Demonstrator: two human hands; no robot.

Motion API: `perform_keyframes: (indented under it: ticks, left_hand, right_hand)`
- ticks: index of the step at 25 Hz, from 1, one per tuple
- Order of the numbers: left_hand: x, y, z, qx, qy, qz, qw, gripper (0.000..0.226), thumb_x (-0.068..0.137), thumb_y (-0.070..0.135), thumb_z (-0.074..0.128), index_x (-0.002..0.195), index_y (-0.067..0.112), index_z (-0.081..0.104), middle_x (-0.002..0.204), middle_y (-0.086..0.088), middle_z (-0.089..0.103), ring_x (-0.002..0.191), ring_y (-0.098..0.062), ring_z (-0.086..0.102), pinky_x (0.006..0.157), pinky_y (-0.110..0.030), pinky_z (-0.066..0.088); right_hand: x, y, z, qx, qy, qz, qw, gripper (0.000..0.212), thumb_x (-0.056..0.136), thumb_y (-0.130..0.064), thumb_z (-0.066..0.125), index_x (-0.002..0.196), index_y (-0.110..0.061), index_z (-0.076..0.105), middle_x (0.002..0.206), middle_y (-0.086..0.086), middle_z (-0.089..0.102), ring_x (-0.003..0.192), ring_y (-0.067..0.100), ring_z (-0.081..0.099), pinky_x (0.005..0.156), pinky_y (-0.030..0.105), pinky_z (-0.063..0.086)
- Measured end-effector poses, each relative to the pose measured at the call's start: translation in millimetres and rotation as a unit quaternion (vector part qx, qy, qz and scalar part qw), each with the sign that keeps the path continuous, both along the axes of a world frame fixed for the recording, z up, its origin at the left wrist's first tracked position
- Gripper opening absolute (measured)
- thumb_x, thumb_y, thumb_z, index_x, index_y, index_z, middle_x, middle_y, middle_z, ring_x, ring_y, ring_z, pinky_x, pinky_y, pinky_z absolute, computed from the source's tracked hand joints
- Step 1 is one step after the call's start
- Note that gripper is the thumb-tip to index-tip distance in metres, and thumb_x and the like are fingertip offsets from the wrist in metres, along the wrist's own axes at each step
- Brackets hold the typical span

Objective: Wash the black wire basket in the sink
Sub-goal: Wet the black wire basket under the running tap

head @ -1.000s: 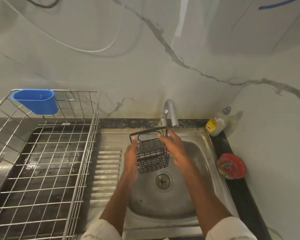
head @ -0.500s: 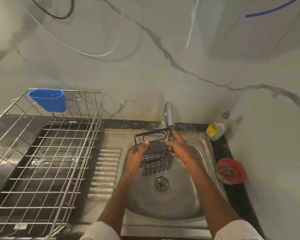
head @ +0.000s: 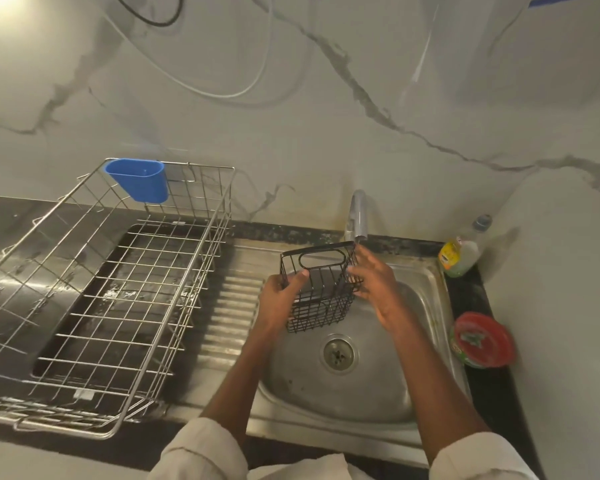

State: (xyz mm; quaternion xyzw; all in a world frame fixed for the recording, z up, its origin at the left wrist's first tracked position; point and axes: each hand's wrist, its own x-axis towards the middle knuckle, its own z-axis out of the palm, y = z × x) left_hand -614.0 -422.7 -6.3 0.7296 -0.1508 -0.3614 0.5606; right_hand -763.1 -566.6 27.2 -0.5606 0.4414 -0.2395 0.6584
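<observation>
A small black wire basket (head: 321, 306) is held upright over the steel sink (head: 426, 299), just below the tap (head: 357, 216). My left hand (head: 279, 299) grips its left side, thumb on the front wires. My right hand (head: 378, 289) holds its right side, fingers curled around the upper edge under the spout. The basket looks empty. The drain (head: 338, 353) lies below it. Whether water runs from the tap is unclear.
A large steel wire dish rack (head: 118, 306) with a blue plastic cup (head: 137, 180) hooked on its back rim fills the counter at left. A dish-soap bottle (head: 461, 251) and a red-lidded tub (head: 482, 339) stand right of the sink. The marble wall is close behind.
The basket and both hands have stayed over the sink under the tap. My left thumb has shifted onto the basket's front. The view has tilted, showing more of the rack.
</observation>
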Motion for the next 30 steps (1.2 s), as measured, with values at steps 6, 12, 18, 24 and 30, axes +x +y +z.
perform_keyframes:
  ticks: [6, 12, 18, 24, 30]
  left_hand:
    - [-6, -10, 16, -0.011, -0.017, -0.062, 0.998, 0.068, 0.077, 0.081, 0.067, 0.12, 0.029, 0.059, 0.123, -0.001, 0.068, 0.114, -0.023, 0.068, 0.102, -0.056, 0.057]
    - [-12, -37, 14, -0.016, -0.024, -0.088, 0.996, 0.081, 0.075, 0.085, 0.064, 0.13, 0.025, 0.064, 0.13, -0.001, 0.069, 0.12, -0.022, 0.065, 0.112, -0.055, 0.051]
    - [-11, -55, 2, -0.03, 0.053, -0.031, 0.998, 0.118, 0.061, 0.096, 0.068, 0.149, 0.018, 0.055, 0.142, -0.011, 0.067, 0.127, -0.033, 0.065, 0.111, -0.061, 0.052]
    - [0, -37, -5, -0.044, 0.07, 0.049, 0.995, 0.102, 0.069, 0.088, 0.068, 0.14, 0.016, 0.06, 0.132, -0.012, 0.071, 0.122, -0.034, 0.068, 0.107, -0.062, 0.055]
    - [-2, -41, 0, -0.041, 0.044, 0.046, 0.997, 0.084, 0.07, 0.081, 0.065, 0.129, 0.021, 0.062, 0.128, -0.009, 0.069, 0.119, -0.029, 0.067, 0.11, -0.06, 0.052]
  right_hand:
    - [-16, -6, 6, -0.041, 0.023, -0.031, 0.998, 0.04, 0.101, -0.024, 0.062, 0.14, -0.032, 0.06, 0.125, -0.006, 0.066, 0.108, 0.002, 0.06, 0.079, 0.023, 0.046]
    - [-28, -17, -2, -0.118, 0.057, -0.114, 0.985, 0.019, 0.1, -0.017, 0.063, 0.108, -0.031, 0.073, 0.105, -0.006, 0.074, 0.103, 0.01, 0.068, 0.097, 0.034, 0.053]
    - [-17, -23, -2, -0.105, 0.073, -0.115, 0.985, 0.034, 0.104, -0.025, 0.056, 0.137, -0.03, 0.062, 0.14, -0.003, 0.062, 0.128, 0.016, 0.057, 0.109, 0.04, 0.046]
    - [15, -16, 6, -0.111, 0.068, -0.054, 0.99, 0.045, 0.106, -0.014, 0.049, 0.147, -0.032, 0.053, 0.125, -0.012, 0.06, 0.117, 0.028, 0.059, 0.101, 0.053, 0.049]
    - [6, -24, 1, -0.14, 0.068, -0.061, 0.986, 0.036, 0.103, -0.007, 0.049, 0.126, -0.025, 0.071, 0.122, -0.005, 0.071, 0.115, 0.018, 0.065, 0.101, 0.037, 0.051]
